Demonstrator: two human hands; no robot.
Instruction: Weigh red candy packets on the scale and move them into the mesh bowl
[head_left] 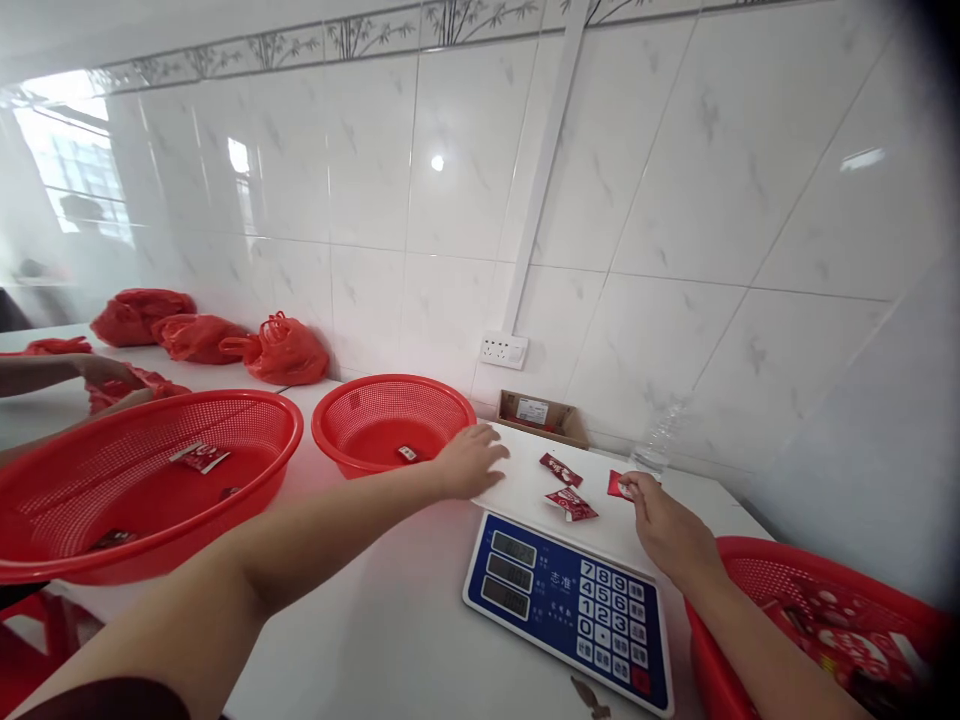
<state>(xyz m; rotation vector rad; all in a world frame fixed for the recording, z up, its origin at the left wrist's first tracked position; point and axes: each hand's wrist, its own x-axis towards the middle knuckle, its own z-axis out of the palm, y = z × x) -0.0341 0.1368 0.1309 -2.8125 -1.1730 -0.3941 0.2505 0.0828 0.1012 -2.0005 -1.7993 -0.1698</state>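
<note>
Scale [570,605] with blue keypad, taken as clock centre: at 12 o'clock, an upper packet [561,469] and a lower packet [572,503], both red, lie on its white platform [517,478]; at 1 o'clock, the right hand [671,525] clamps thumb and fingertips on a held packet [616,485]; at 11 o'clock, the left hand [471,462] has fingers apart at the platform's edge, contact unclear; red basket [742,550] at 3 o'clock

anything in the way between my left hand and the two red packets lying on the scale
Nothing visible: only the white scale top shows between the left hand and the two red packets.
</note>
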